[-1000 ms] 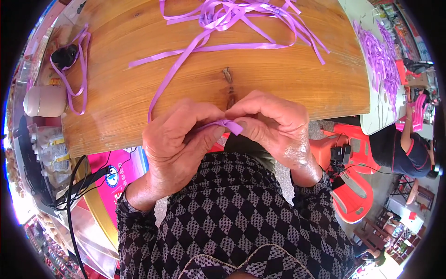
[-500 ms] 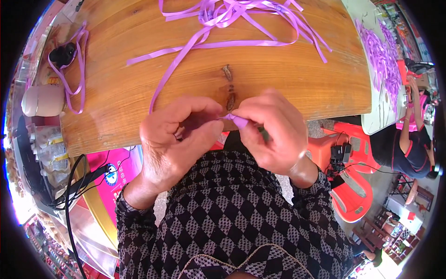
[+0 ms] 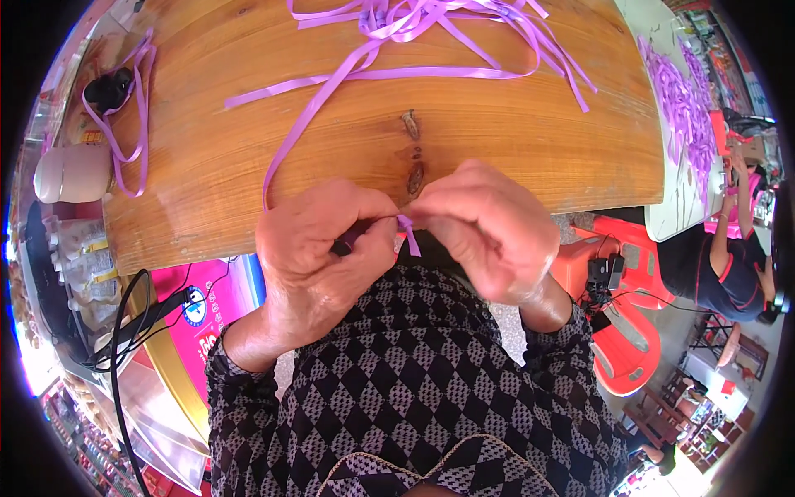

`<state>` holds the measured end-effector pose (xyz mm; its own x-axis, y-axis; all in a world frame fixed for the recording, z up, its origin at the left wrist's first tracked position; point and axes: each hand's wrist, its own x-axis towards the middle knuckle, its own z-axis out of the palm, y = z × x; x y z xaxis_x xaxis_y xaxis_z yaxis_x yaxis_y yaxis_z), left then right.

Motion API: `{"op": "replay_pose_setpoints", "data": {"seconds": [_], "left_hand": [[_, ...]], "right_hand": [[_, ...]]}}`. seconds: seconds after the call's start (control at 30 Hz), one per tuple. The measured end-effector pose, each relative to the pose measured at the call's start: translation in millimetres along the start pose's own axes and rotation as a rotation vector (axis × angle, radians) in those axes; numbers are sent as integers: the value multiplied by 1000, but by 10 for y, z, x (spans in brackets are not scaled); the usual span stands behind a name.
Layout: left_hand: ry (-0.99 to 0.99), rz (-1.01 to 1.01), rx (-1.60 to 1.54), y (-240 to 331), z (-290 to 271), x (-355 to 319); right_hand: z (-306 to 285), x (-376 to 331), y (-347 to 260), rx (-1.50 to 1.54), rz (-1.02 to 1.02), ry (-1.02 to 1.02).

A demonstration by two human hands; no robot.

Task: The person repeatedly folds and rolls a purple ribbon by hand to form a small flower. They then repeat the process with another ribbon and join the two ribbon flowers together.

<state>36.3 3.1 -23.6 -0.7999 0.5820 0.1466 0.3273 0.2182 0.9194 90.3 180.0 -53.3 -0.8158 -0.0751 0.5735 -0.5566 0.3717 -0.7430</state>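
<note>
Near the table's front edge, my left hand [image 3: 325, 253] pinches a purple ribbon [image 3: 413, 242] between thumb and forefinger. A small knot in the ribbon shows at those fingertips, with a short tail hanging down. My right hand [image 3: 495, 236] is closed, thumb and forefinger meeting right beside the knot; its fingers cover whatever bit of ribbon lies between them. From behind my left hand, a long purple strand [image 3: 310, 112] runs up to a tangled pile of purple ribbons [image 3: 406, 21] at the far side of the wooden table [image 3: 522, 157].
At the far left, a black object [image 3: 108, 89] with a purple ribbon loop lies near a whitish jar [image 3: 73, 174]. Purple ribbons [image 3: 683, 116] heap on a pale table at right. Below stand red plastic stools [image 3: 625, 348]. Another person [image 3: 720, 265] is at the right.
My right fingers have shifted off the ribbon's tail, which now hangs down from the knot. The knot sits slightly lower, at my left fingertips. Both hands stay close together.
</note>
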Motion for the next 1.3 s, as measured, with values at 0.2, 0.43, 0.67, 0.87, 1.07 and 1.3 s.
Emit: {"op": "replay_pose_setpoints", "data": {"seconds": [0.2, 0.43, 0.67, 0.87, 1.07, 1.3], "left_hand": [[117, 180, 231, 9, 58, -7], [26, -74, -36, 23, 5, 15], [96, -492, -625, 30, 69, 8], [111, -548, -707, 29, 76, 5], [198, -500, -747, 30, 124, -43], [185, -406, -503, 57, 150, -55]], "right_hand": [[73, 63, -51, -81, -49, 23], [121, 34, -13, -216, -191, 102], [127, -30, -21, -409, -302, 117], [94, -47, -14, -277, -206, 86], [-5, -8, -191, 136, 355, -6], [75, 35, -200, 240, 423, -14]]}}
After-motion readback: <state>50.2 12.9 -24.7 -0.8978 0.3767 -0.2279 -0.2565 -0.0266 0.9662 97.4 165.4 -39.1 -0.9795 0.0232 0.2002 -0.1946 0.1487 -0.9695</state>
